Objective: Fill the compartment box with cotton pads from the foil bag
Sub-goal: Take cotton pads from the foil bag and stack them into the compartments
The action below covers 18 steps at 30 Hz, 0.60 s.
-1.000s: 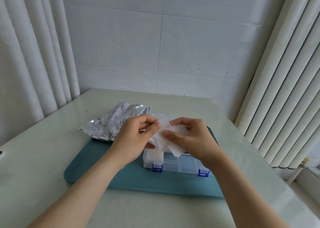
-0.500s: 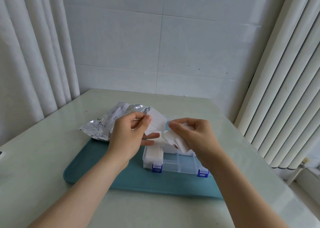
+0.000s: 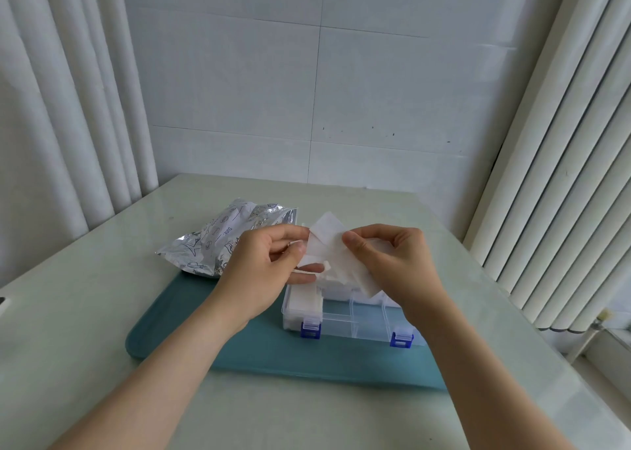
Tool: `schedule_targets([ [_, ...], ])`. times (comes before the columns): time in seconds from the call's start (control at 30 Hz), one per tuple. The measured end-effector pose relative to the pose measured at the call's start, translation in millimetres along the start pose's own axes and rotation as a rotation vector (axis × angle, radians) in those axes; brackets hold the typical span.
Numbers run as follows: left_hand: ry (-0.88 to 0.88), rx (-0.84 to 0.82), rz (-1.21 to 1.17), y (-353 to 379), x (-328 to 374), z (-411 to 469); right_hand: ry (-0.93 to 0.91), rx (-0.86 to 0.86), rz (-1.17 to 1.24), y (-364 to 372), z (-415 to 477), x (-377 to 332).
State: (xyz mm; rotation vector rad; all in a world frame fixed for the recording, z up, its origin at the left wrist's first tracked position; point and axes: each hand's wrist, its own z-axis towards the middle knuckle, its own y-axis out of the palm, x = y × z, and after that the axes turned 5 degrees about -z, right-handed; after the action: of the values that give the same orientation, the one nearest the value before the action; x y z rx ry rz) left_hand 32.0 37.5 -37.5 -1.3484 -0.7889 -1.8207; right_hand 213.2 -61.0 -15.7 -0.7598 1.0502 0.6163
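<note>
A clear compartment box [image 3: 367, 325] with blue clasps stands open on a teal tray [image 3: 259, 350]. Its left compartment holds a stack of white cotton pads [image 3: 304, 301]; the front middle compartments look bare. Above the box, my left hand [image 3: 264, 268] and my right hand [image 3: 392, 261] both pinch a small bunch of white cotton pads [image 3: 326, 244], held fanned between them. The crumpled silver foil bag [image 3: 222, 241] lies behind my left hand, partly on the tray's back left corner. My hands hide the box's rear compartments.
The tray sits on a pale green table [image 3: 102, 313] set in a corner. White curtains [image 3: 68, 108] hang at the left, vertical blinds [image 3: 563, 176] at the right, and a tiled wall stands behind.
My hands have drawn slightly apart and spread the pads; one pad now stands up higher between my fingertips. The box, tray and bag have not moved.
</note>
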Motion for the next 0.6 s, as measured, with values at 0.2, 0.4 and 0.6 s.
schedule_targets([
  [0.2,-0.007,-0.05,-0.065,0,4,-1,0.06,-0.036,0.052,3,-1,0],
  [0.4,-0.011,-0.035,0.056,-1,2,-2,0.015,-0.001,-0.118,6,0,3],
  [0.6,-0.04,-0.075,0.096,-7,5,-1,-0.013,-0.138,-0.086,-7,0,0],
])
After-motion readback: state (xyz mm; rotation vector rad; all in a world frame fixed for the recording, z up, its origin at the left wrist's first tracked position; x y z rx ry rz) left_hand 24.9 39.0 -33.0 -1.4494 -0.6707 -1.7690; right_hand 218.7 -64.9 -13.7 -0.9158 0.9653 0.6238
